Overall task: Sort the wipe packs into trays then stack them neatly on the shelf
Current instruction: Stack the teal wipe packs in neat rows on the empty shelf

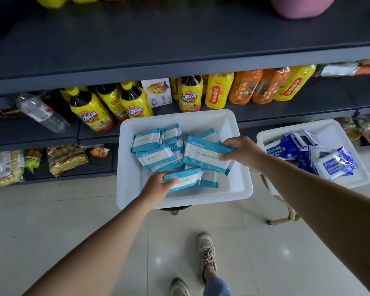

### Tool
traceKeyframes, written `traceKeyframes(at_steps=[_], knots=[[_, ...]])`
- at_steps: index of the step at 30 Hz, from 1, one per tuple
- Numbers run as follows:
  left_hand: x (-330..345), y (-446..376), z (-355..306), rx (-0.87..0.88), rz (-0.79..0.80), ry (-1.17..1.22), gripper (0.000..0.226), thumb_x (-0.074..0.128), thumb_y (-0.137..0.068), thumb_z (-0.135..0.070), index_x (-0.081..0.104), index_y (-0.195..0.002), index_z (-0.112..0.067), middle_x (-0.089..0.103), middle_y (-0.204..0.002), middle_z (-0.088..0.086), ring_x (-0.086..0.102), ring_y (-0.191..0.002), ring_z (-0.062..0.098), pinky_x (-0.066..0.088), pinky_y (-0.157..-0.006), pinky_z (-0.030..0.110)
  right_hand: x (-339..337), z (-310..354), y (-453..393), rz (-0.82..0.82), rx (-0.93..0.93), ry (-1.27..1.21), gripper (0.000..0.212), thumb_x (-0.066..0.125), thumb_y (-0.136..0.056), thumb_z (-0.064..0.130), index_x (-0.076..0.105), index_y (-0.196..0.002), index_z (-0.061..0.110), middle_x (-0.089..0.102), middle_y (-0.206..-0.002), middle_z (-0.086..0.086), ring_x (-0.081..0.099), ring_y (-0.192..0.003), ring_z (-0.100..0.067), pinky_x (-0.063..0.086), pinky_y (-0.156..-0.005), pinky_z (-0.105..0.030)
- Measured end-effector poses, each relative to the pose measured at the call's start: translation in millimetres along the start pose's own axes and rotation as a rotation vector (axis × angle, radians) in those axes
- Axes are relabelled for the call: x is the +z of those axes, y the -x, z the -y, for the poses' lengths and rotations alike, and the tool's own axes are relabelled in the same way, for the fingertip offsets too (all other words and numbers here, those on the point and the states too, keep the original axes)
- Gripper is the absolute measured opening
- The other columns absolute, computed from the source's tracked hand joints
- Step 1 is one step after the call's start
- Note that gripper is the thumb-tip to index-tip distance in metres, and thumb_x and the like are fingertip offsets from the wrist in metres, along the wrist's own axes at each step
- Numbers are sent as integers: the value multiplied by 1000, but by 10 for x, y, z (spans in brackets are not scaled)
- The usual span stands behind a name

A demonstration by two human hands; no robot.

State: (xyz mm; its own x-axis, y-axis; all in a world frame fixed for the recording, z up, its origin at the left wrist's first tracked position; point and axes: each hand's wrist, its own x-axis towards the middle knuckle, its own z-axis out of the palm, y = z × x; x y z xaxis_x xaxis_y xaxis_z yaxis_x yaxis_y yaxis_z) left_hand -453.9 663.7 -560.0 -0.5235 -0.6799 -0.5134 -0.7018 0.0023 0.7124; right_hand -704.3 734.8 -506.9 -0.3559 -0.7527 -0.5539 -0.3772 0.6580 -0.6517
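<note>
A white tray in the middle holds several light-blue-and-white wipe packs. My left hand grips one light-blue pack at the tray's front. My right hand pinches the right edge of a larger light-blue pack lying on the pile. More packs of that kind sit at the tray's back left. To the right, a second white tray holds several dark-blue wipe packs. Above both runs a dark shelf board.
Yellow and orange drink bottles line the shelf behind the trays, with a clear bottle lying at the left. Snack bags fill the lower left shelf. A pink bowl sits top right. The trays rest on stools over a tiled floor.
</note>
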Motion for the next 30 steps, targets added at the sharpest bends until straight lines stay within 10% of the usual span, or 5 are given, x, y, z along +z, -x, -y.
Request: traceKeyframes(at_steps=[9, 21, 30], knots=[[-1066, 329, -1015, 97, -194, 272, 11, 64, -89, -16, 64, -100, -16, 68, -96, 1, 65, -94, 23, 51, -88, 36, -620, 1031, 648, -247, -183, -409, 25, 78, -74, 6, 66, -95, 14, 69, -101, -11, 66, -92, -23, 57, -82, -40], [-2554, 956, -3094, 476, -385, 346, 17, 63, -89, -11, 62, -107, -10, 64, -105, 3, 59, -74, 2, 48, -60, 9, -1956, 2739, 1501, -353, -603, -748, 13, 69, -82, 0, 68, -92, 8, 71, -104, -15, 68, -98, -30, 53, -91, -45], [-3297, 762, -4585, 595, -518, 318, 14, 62, -91, -22, 57, -103, -16, 62, -98, -8, 58, -85, 7, 44, -72, 20, -3209, 3756, 1339, -406, -782, -681, 11, 57, -92, 1, 60, -103, 3, 68, -97, -10, 69, -80, -16, 59, -70, -26]])
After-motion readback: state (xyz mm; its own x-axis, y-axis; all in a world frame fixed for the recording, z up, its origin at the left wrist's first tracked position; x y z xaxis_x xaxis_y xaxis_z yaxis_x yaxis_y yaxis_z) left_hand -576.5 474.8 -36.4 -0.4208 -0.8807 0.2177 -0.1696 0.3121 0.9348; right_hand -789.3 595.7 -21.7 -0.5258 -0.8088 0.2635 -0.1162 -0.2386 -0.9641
